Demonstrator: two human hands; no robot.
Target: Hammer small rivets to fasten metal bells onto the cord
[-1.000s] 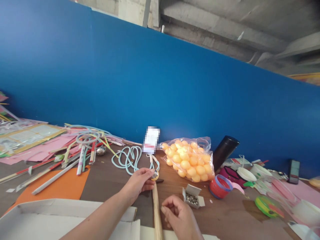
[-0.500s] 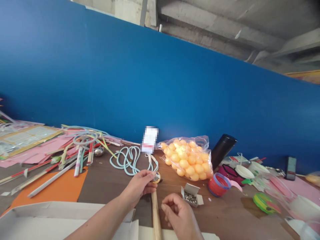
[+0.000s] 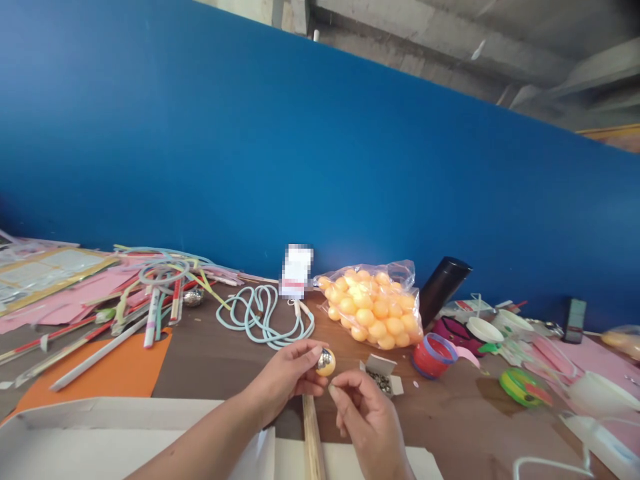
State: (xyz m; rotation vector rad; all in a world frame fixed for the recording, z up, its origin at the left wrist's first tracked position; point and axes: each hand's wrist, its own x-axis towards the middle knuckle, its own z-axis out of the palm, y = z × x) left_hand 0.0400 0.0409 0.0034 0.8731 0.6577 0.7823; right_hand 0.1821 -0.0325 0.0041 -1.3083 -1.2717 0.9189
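Observation:
My left hand [image 3: 290, 373] is closed on a shiny ball [image 3: 326, 362], mirror-like with silver and golden-orange on its surface. Thumb and fingers grip the ball from its left side. Just to the right, my right hand [image 3: 367, 417] has its thumb and index finger pinched together below the ball, slightly apart from it. Whatever sits in that pinch is too small to make out. A pale wooden rod [image 3: 313, 440] lies between the hands, its far end hidden by my left hand. Behind my right hand stands an open small carton [image 3: 383, 363] of little metal pieces, partly covered.
A clear bag of orange balls [image 3: 373, 310] lies at the back, near a coiled light-blue cord [image 3: 250, 320]. On the right are a red cup [image 3: 434, 357], a black cylinder [image 3: 445, 287] and a green tape-like disc [image 3: 524, 387]. A white box [image 3: 115, 433] occupies the front left.
The ball in my left hand has come a little right and down, away from the rod. My right hand has risen toward it, fingertips pinched, now overlapping the carton.

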